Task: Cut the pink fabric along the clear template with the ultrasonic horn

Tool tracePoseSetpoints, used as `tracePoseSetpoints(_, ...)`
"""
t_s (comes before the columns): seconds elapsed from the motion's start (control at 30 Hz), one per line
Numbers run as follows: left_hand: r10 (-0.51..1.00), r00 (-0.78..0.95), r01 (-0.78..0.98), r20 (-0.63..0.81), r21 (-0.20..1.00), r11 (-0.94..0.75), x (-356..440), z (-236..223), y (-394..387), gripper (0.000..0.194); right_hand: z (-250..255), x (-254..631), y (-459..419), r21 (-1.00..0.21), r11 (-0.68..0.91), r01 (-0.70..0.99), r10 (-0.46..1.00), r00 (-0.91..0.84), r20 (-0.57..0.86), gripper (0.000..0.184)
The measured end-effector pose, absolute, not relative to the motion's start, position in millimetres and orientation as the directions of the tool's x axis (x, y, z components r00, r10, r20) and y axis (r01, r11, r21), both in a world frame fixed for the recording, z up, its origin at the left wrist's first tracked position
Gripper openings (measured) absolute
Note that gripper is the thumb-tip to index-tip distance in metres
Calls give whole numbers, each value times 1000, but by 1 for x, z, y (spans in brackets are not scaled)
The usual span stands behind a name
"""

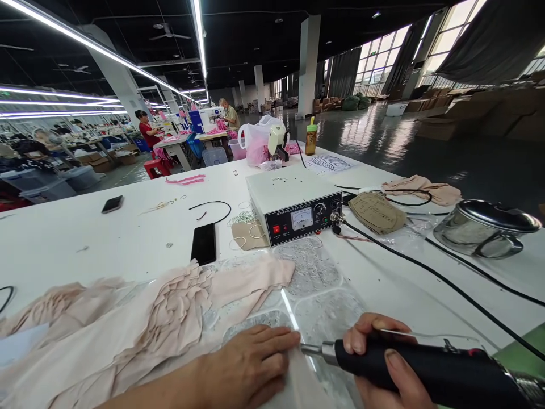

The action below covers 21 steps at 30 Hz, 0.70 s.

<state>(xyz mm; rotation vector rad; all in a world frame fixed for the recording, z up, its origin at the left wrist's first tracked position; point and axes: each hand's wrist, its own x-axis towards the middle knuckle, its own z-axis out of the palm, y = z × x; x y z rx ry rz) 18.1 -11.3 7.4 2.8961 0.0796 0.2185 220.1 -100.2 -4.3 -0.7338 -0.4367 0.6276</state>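
My right hand (385,363) grips a black handheld tool (426,372) with a metal tip that points left toward my left hand. My left hand (249,369) lies flat, fingers stretched out, pressing on pale pink fabric (170,318) at the near edge of the white table (63,238). Its fingertips are right by the tool's tip. A stack of overlapping pink fabric pieces fans out to the left. A black cable (426,272) runs from the tool's side back to a white control box (293,204) with a dial and red buttons.
A black phone (203,243) lies behind the fabric, another phone (112,203) further left. A metal pot with lid (485,227) sits at right, beige fabric pieces (377,211) near the box. A bottle (311,136) and plastic bag (259,142) stand at the back. People work at distant tables.
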Motion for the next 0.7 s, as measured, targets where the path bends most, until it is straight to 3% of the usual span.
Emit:
tracePoseSetpoints(0.2, 89, 994, 73, 56, 245, -967, 20, 13, -10, 10, -16, 223, -103, -740, 535, -408, 722, 676, 149, 16)
tracePoseSetpoints(0.7, 110, 986, 72, 129, 271, -960, 21, 3, -12, 10, -17, 228, -109, -795, 445, -411, 753, 653, 84, 17)
